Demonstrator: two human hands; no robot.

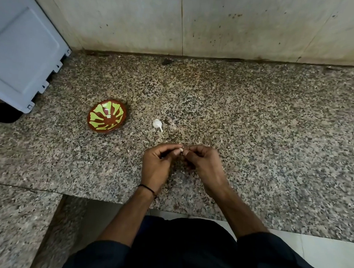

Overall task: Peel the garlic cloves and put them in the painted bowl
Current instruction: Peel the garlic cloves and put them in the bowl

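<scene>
Left grip [157, 165] and right grip [203, 164] both pinch one tiny clove [180, 149] between them, so slippy skin could shoot it across the desk [253, 116], nowhere near the painted bowl [107, 117] off beyond the left grip.

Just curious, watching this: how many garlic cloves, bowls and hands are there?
Garlic cloves: 2, a loose clove on the counter and a pinched clove between both hands
Painted bowl: 1
Hands: 2, left hand, right hand
Total: 5
</scene>
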